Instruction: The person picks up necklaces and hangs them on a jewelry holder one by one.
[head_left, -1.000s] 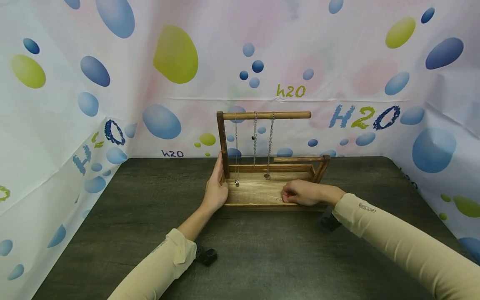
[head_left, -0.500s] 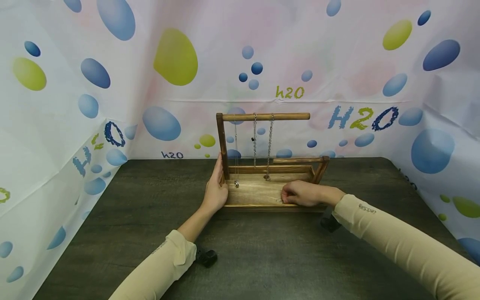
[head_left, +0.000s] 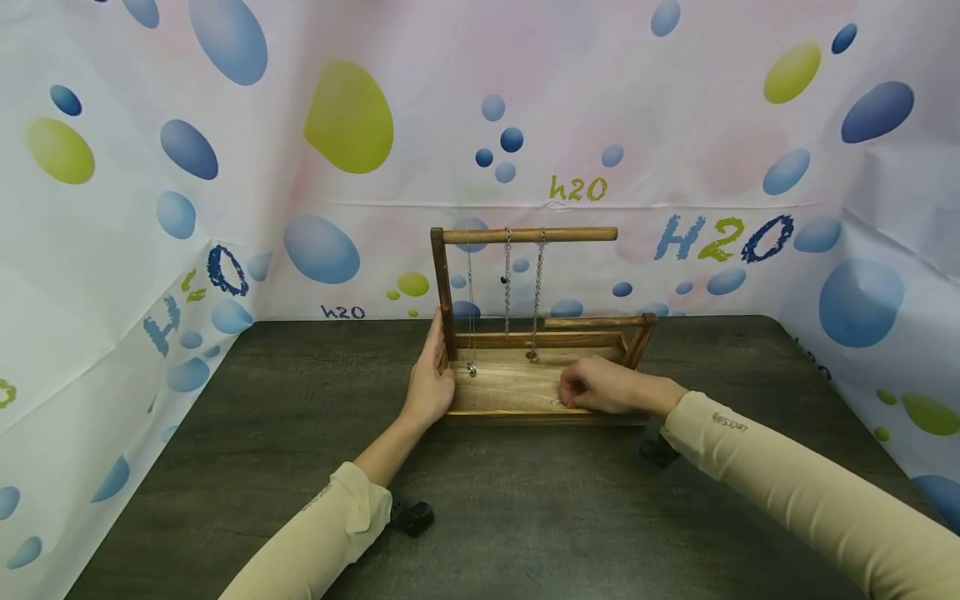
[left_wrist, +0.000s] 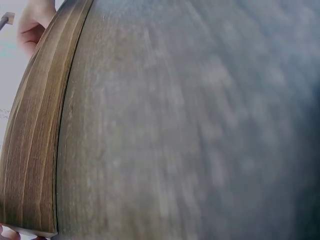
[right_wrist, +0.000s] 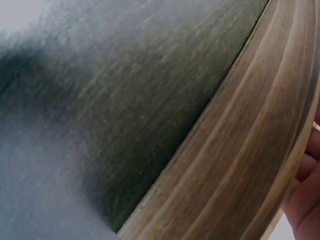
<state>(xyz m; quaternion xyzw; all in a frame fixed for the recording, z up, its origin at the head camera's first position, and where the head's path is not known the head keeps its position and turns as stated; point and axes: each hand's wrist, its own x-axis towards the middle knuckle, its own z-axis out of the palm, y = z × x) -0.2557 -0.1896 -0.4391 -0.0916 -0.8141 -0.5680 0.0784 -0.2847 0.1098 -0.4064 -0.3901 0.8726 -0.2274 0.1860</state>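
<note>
A wooden jewelry stand with a shallow tray base stands on the table. Three silvery necklaces hang from its tall bar: one with a ring-like pendant on the left, a chain in the middle, another chain to the right. My left hand rests flat against the stand's left side, fingers straight along the upright. Inside the tray's right part, my right hand has curled fingers pinching at a small, shiny piece of jewelry, mostly hidden by the fingertips.
A lower wooden bar rises at the stand's back right, close behind my right hand. The dark wood-look table reaches back to a white printed sheet that also lines both sides.
The head view has shifted very slightly. Both hands keep their places at the stand, with the right fingers shifting only a little in the tray.
</note>
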